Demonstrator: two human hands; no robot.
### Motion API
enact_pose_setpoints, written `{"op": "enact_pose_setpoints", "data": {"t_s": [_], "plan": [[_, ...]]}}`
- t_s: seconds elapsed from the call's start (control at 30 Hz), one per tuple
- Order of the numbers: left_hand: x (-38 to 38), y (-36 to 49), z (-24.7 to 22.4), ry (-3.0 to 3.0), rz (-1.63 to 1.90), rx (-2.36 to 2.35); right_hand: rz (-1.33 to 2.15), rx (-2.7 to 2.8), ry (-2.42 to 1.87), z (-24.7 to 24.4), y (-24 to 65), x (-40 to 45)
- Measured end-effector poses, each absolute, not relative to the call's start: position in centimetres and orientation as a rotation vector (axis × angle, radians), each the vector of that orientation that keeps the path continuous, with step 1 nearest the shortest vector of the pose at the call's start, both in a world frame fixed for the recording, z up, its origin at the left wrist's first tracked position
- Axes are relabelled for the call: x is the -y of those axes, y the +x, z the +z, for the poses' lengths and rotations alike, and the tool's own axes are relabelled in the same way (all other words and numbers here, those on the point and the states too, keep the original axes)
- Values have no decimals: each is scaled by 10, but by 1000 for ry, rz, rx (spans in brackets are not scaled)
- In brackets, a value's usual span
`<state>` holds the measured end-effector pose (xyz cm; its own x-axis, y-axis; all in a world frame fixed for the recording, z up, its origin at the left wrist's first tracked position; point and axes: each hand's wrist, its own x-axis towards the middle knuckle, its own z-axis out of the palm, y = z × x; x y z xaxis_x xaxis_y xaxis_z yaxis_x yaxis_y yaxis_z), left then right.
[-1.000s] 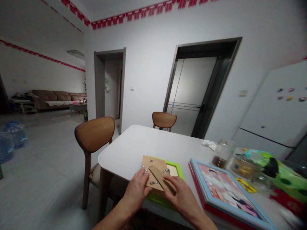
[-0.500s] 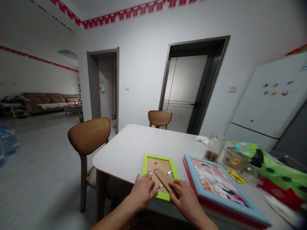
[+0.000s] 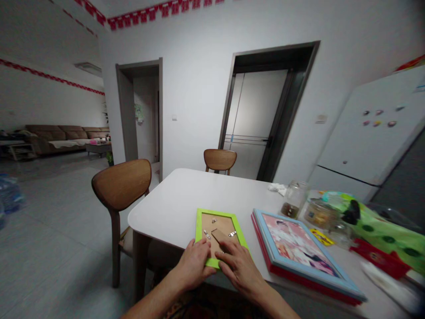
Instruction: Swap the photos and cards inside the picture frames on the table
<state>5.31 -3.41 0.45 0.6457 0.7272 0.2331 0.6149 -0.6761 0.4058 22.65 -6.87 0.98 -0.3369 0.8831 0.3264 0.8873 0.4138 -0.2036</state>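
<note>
A picture frame [image 3: 199, 223] with a lime-green border lies face down at the table's near edge. Its brown backing [image 3: 217, 222] carries small metal clips and a fold-out stand [image 3: 217, 236]. My left hand [image 3: 194, 264] grips the lower left corner, fingers on the border and thumb along the bottom edge. Over the lower right of the backing, my right hand [image 3: 238, 266] has its fingers bent and pressed against the bottom clip, which they mostly hide. Right of it, a light-blue frame [image 3: 265, 230] holding a photo lies on a red one [image 3: 257, 235].
On the table's [image 3: 186, 190] right side stand a glass jar [image 3: 294, 199], a lidded container [image 3: 320, 212], a green bag [image 3: 381, 230] and a red box [image 3: 378, 259]. Crumpled tissue [image 3: 277, 189] lies behind. Wooden chairs stand at the left [image 3: 122, 184] and far side [image 3: 220, 159].
My right hand has moved left, from the stand and right border onto the bottom clip area. My left hand stays on the frame's lower left corner. The view has shifted slightly.
</note>
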Motion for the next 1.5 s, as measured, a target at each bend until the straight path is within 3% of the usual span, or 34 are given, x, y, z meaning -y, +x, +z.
{"op": "enact_pose_setpoints", "data": {"t_s": [0.23, 0.5, 0.97, 1.5], "plan": [[37, 50, 11, 2565, 541, -1111, 53, 2258, -1503, 8, 241, 65], [40, 41, 16, 2550, 520, -1112, -107, 2028, -1897, 8, 257, 21], [42, 36, 10, 2505, 555, -1115, -186, 1995, -1905, 8, 245, 27], [45, 33, 16, 2500, 588, -1058, -82, 2462, -1636, 14, 187, 12]]}}
